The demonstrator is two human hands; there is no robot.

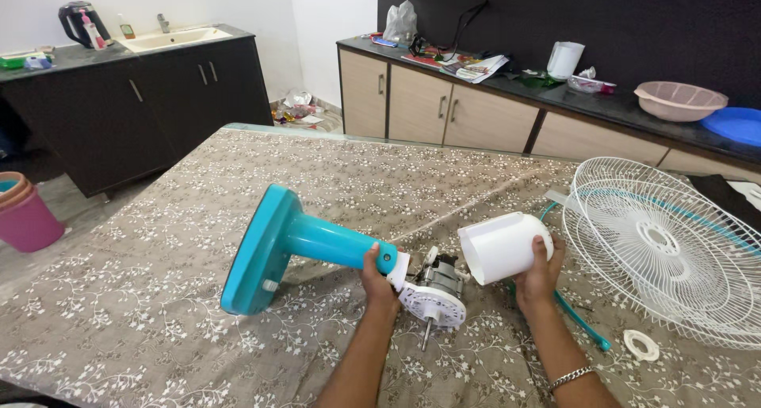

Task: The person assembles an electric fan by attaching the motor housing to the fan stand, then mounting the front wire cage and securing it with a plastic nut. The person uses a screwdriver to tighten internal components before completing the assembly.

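A teal fan stand (289, 244) lies on its side on the table, base to the left. My left hand (378, 279) grips its neck where the bare fan motor (434, 287) with its white round front plate and shaft sticks out. My right hand (538, 270) holds a white plastic motor cover (502, 247), a rounded cup, just right of the motor and apart from it, open end facing left.
A white wire fan guard (662, 249) with a teal ring lies at the table's right. A small white ring nut (640, 345) sits below it. The table (158, 297) has a floral cloth. Counters line the back; pink buckets (28, 218) stand on the floor at left.
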